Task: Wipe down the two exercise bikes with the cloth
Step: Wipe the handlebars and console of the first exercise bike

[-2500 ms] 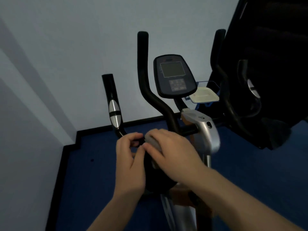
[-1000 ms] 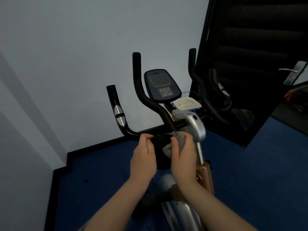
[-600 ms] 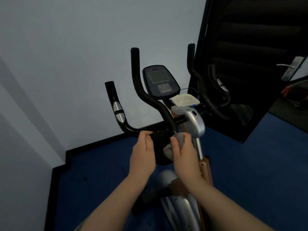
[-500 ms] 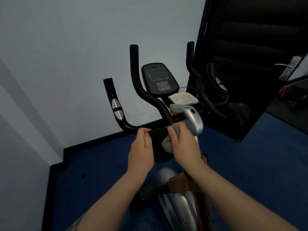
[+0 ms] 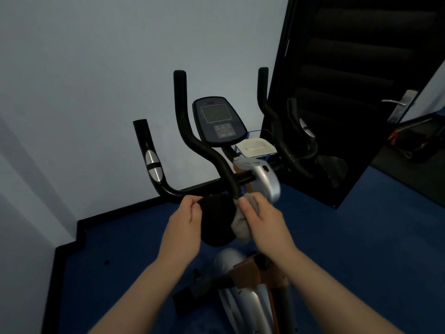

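Two hands met at the front of a black saddle [image 5: 216, 222] on the exercise bike [image 5: 243, 309]. The right hand [image 5: 262, 220] had its fingers curled round a bunched grey cloth [image 5: 240, 227] and pressed it against the saddle's right edge, just below where the inner handlebar [image 5: 192, 131] came down. The left hand [image 5: 184, 225] pinched the saddle's left edge between thumb and fingers; how firmly it held was hard to judge in the dim light.

Above the hands, the bike's cross bar ran left to an outer grip [image 5: 150, 155] with a silver sensor plate, and a matching black bar [image 5: 265, 97] rose on the right. The console [image 5: 218, 120] with its grey screen and keypad stood between the two inner bars. A silver housing [image 5: 267, 179] sat just right of the cloth, on the post. Behind the console lay a pale tray [image 5: 256, 147] in a wire holder.

Further right, a dark door [image 5: 349, 68] with a metal lever handle [image 5: 399, 104] stood open against a pale wall [image 5: 84, 68]. Blue carpet [image 5: 361, 237] covered the floor, edged by black skirting [image 5: 115, 210].
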Motion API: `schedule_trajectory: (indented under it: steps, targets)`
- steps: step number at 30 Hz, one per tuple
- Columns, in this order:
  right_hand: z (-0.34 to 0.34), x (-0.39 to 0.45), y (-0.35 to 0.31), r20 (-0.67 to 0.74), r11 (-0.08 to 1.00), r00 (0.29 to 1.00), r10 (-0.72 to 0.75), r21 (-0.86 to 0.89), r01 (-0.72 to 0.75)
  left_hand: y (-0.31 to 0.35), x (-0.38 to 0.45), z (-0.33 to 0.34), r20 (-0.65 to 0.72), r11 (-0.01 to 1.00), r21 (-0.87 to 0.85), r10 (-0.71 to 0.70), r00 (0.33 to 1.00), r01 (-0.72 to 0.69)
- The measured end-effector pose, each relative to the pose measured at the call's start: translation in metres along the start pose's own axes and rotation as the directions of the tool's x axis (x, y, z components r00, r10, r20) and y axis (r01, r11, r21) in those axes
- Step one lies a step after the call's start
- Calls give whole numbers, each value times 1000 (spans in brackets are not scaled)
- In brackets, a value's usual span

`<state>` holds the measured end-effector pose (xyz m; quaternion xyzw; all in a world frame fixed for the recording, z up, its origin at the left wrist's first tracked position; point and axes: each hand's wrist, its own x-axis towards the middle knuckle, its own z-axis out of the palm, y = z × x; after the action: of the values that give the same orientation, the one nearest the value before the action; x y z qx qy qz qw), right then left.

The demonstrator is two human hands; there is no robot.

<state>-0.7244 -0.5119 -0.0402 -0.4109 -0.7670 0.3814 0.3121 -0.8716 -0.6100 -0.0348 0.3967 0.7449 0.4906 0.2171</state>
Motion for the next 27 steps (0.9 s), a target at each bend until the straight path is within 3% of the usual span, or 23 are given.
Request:
schedule_trajectory:
  steps: [4, 7, 9, 12, 15, 21, 24, 27]
  targets:
    - [-24, 1, 13, -301, 976, 943, 140, 201, -81, 9, 9, -13, 57, 984, 177, -21, 998, 11]
    - [-43, 19, 19, -475, 966, 864, 166, 253, -46, 23, 20, -13, -40, 973, 229, 20, 999, -10]
    - [-49, 37, 19, -519, 968, 847, 116, 250, 20, 35, 30, -5, -135, 980, 194, 80, 988, -53]
    - [-41, 62, 29, -356, 982, 933, 51, 186, 17, 51, 55, 11, -173, 981, 147, 153, 973, -128]
    - [-19, 64, 48, -179, 1000, 983, -26, 2, 27, 59, 84, 25, -193, 960, 207, 231, 954, -190]
    - [-26, 117, 57, -79, 951, 979, -186, -264, 159, 49, 115, 50, -207, 906, 363, 306, 929, -217]
    - [-32, 157, 41, 113, 903, 975, -193, -367, 222, 43, 115, 56, -170, 873, 448, 296, 940, -193]
    - [-43, 164, 37, 348, 807, 896, -275, -423, 412, 39, 115, 55, -170, 867, 473, 263, 950, -155]
